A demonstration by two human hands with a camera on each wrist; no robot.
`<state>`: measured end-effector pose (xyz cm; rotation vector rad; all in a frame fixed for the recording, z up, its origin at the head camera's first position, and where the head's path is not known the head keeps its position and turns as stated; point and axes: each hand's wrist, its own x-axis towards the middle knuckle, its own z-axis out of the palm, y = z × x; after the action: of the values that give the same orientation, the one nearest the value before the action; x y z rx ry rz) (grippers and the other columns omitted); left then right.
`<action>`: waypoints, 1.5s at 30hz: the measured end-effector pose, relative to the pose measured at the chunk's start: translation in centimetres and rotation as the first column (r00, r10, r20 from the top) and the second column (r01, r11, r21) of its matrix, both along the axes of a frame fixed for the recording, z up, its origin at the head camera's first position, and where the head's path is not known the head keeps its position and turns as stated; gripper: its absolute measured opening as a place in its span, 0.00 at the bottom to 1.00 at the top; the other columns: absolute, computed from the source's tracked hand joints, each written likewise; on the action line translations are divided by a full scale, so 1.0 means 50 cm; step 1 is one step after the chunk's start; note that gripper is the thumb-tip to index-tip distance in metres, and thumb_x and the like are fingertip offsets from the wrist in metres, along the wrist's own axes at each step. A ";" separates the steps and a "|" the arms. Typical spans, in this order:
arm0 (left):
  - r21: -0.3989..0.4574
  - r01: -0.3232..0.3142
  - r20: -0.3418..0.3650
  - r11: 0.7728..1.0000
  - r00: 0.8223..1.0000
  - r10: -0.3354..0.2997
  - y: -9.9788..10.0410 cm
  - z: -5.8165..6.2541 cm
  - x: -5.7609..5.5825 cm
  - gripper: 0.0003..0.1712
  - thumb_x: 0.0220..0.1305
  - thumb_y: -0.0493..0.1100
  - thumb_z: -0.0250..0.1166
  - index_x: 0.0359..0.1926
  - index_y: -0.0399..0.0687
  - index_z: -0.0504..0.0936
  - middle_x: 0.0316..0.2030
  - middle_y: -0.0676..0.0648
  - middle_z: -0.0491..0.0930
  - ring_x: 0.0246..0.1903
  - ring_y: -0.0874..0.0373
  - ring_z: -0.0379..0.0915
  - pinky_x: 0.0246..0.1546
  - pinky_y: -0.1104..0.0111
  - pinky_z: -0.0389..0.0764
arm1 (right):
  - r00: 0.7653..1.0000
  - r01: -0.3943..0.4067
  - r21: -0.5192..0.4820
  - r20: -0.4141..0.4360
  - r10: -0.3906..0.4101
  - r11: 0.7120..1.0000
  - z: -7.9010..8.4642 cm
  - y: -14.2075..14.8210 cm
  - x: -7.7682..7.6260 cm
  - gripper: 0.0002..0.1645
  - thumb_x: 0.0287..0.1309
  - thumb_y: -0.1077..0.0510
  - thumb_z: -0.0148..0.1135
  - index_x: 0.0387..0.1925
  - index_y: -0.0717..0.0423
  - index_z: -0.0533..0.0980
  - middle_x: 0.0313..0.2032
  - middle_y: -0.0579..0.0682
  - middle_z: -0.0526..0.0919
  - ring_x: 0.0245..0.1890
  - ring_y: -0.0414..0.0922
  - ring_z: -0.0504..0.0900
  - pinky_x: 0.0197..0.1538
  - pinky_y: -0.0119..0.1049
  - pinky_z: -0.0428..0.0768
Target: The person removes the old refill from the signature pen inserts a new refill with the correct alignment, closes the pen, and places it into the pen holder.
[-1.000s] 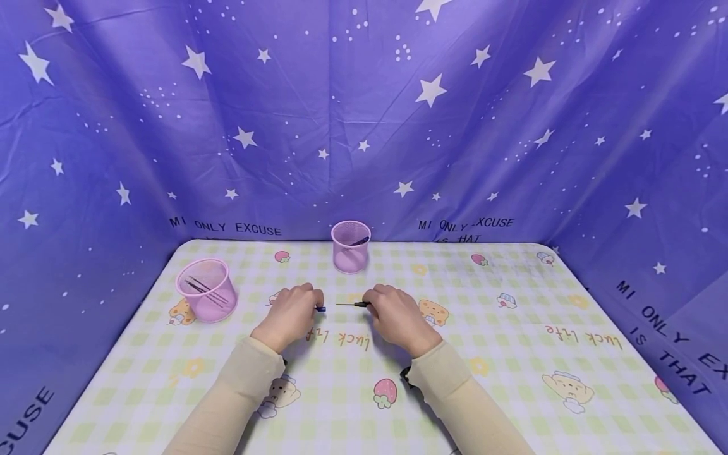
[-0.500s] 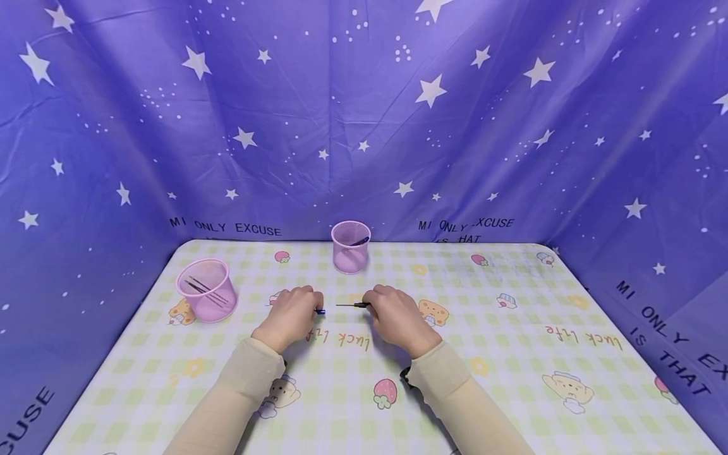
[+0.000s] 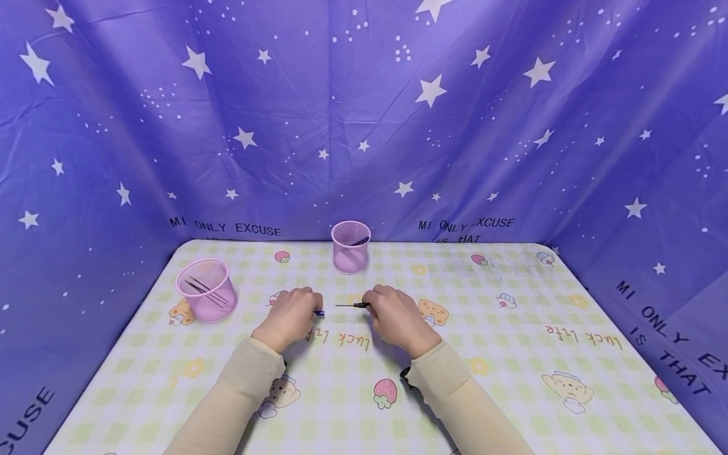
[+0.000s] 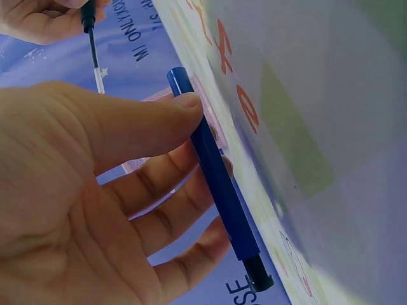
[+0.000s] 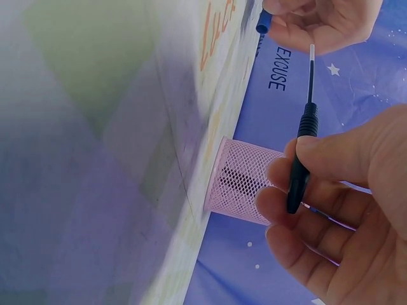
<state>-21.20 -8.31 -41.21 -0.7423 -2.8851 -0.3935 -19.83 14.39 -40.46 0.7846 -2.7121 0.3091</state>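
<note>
My left hand [image 3: 288,316] pinches a blue pen barrel [image 4: 219,178] between thumb and fingers. The barrel has a black end piece, and in the head view only its blue end [image 3: 320,313] shows beyond the fingers. My right hand [image 3: 398,319] pinches the black front section of a pen [image 5: 303,152], which has a ribbed part and a tapered tip. From that section a thin ink refill [image 5: 311,76], dark with a pale end, points toward the left hand. A gap separates the refill's end from the barrel.
At the back middle of the table stands a pink mesh pen cup [image 3: 351,256] with a dark pen-like item inside. A second pink mesh cup [image 3: 212,303] with thin dark sticks is at the left. The checked tablecloth [image 3: 512,379] meets a purple star curtain [image 3: 364,114] behind.
The blue barrel's end in my left hand has dipped slightly and drawn a little back toward the fingers. My right hand and the refill stay almost in place.
</note>
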 end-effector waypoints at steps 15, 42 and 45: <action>0.036 -0.009 0.043 0.999 0.999 0.008 -0.002 -0.001 0.002 0.12 0.43 0.26 0.65 0.24 0.49 0.82 0.24 0.53 0.76 0.25 0.56 0.72 0.33 0.58 0.74 | 1.000 0.000 0.011 -0.012 0.000 1.000 0.001 0.000 0.002 0.05 0.54 0.64 0.63 0.33 0.52 0.80 0.27 0.44 0.75 0.29 0.43 0.77 0.35 0.39 0.76; 0.033 -0.010 0.061 0.999 0.998 0.008 -0.003 -0.005 0.000 0.14 0.42 0.24 0.64 0.22 0.49 0.80 0.25 0.53 0.77 0.24 0.57 0.70 0.32 0.61 0.75 | 1.000 -0.003 0.007 -0.009 0.003 1.000 0.000 -0.003 0.003 0.05 0.53 0.64 0.64 0.32 0.51 0.80 0.26 0.43 0.74 0.29 0.43 0.77 0.34 0.38 0.76; 0.026 -0.013 0.058 1.000 0.998 0.011 -0.003 -0.006 0.000 0.13 0.43 0.25 0.64 0.22 0.49 0.81 0.25 0.53 0.77 0.24 0.57 0.71 0.32 0.61 0.75 | 1.000 -0.003 0.005 -0.008 0.003 1.000 -0.001 -0.003 0.002 0.05 0.53 0.64 0.64 0.32 0.51 0.79 0.26 0.43 0.74 0.28 0.43 0.77 0.34 0.38 0.75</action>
<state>-21.19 -8.45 -41.50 -0.7208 -2.9310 -0.4581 -19.72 14.26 -40.51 0.7895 -2.7055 0.2986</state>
